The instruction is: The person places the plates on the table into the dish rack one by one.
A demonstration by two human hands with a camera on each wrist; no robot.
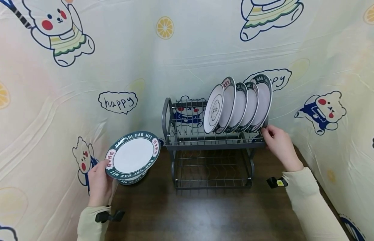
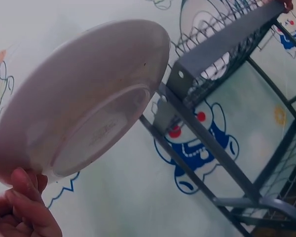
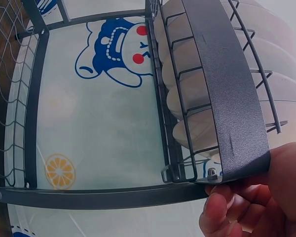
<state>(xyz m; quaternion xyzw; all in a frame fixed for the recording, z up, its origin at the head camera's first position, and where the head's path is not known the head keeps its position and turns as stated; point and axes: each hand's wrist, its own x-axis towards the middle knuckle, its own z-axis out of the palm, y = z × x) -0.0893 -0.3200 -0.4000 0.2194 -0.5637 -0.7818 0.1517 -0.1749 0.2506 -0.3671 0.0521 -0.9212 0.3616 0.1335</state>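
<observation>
My left hand [image 1: 99, 182] pinches the left edge of a white plate [image 1: 133, 155] with a dark green lettered rim. The plate is held tilted, left of a two-tier dark grey dish rack [image 1: 215, 146]; its pale underside shows in the left wrist view. Partly hidden below it is another green-rimmed plate [image 1: 133, 180]. My right hand [image 1: 278, 147] grips the right front corner of the rack's upper tier; in the right wrist view its fingers [image 3: 219, 210] curl at the end of the grey front bar. Several plates [image 1: 239, 107] stand on edge in the upper tier's right part.
The rack's lower tier [image 1: 212, 183] is a wire shelf near the brown tabletop [image 1: 202, 214]. A patterned cloth [image 1: 187, 63] hangs behind and at both sides. At the lower right edge, part of a blue-and-white striped object [image 1: 351, 227] shows.
</observation>
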